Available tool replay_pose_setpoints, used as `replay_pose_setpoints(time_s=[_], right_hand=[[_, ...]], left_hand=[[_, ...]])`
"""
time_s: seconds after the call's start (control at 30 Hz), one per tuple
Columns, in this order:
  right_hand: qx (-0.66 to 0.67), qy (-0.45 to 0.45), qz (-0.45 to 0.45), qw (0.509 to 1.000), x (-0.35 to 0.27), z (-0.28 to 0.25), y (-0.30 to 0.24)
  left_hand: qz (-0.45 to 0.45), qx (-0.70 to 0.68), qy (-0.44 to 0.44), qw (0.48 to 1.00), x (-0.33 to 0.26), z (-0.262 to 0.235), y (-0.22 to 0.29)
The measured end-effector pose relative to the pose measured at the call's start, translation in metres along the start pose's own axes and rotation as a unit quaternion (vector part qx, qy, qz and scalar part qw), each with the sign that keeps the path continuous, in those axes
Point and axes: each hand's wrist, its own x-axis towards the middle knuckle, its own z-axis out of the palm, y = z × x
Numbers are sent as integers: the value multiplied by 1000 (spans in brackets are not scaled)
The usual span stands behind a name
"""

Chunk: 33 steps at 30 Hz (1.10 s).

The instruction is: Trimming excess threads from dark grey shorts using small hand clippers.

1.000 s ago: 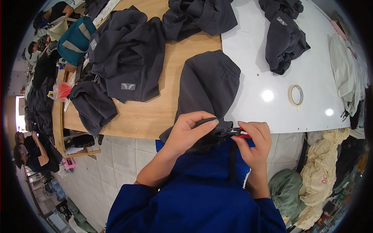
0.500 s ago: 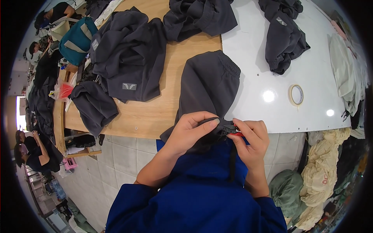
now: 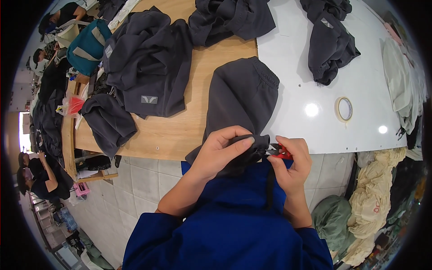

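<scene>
A dark grey garment (image 3: 240,90) with a gathered elastic edge lies across the table in front of me and hangs over its near side. My left hand (image 3: 220,150) pinches a rolled part of it, thumb on top. Close to the right of that cloth, my right hand (image 3: 291,164) grips small thread snips (image 3: 283,152) with red handles. The dark blades point left at the cloth's end, just apart from it. The palm and fingers partly hide the handles.
Other dark grey garments (image 3: 157,67) lie at the table's far left, far middle and far right. A tape roll (image 3: 344,109) rests on the white tabletop (image 3: 297,121). Cream cloth (image 3: 375,193) and a green bundle (image 3: 332,220) stand at right. Several people sit at far left.
My right hand has drawn the snips slightly right, away from the cloth, so blades and red handles show more. My left hand keeps its pinch on the garment.
</scene>
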Motion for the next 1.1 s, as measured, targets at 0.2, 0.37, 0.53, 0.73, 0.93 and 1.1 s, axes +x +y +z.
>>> replay_pose_setpoints(time_s=[0.2,0.37,0.53,0.73,0.93,1.1], right_hand=[[-43,-33,-116,992,-1,14,1],[-18,-38,-193,980,-8,8,9],[90,3,-88,992,-27,4,15],[132,-16,101,986,-37,12,18],[51,0,52,997,-22,15,7],[53,10,53,997,-21,16,7]], left_hand=[[-7,-4,-5,1000,-1,-1,-6],[26,-26,10,999,-1,-2,-2],[25,-13,47,999,0,0,2],[68,3,50,996,1,4,-2],[65,-5,65,996,-1,11,-2],[80,37,64,994,-3,13,-5]])
